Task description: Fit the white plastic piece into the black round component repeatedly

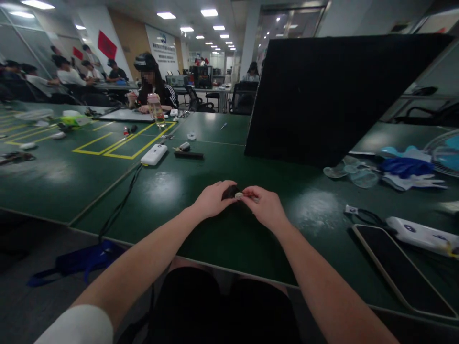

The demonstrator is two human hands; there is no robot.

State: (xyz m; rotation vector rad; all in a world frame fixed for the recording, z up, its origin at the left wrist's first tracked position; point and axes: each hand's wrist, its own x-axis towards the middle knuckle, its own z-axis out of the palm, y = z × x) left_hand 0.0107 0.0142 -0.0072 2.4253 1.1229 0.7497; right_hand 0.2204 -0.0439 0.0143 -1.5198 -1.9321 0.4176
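Both my hands meet over the dark green table [201, 167], a little in front of me. My left hand [212, 199] is closed in a pinch on a small black object [230, 192]. My right hand [264, 206] is closed too, its fingertips pinching a tiny white piece [239, 195] at the right end of that black object. The object is too small to name. Most of it is hidden by my fingers.
A big black panel [322, 95] leans upright at the back right. A phone [398, 267], a white power bank [423, 235], gloves [409, 169] and a fan [444, 153] lie at the right. Another white power bank [154, 154] with a cable lies at the left. People sit at far tables.
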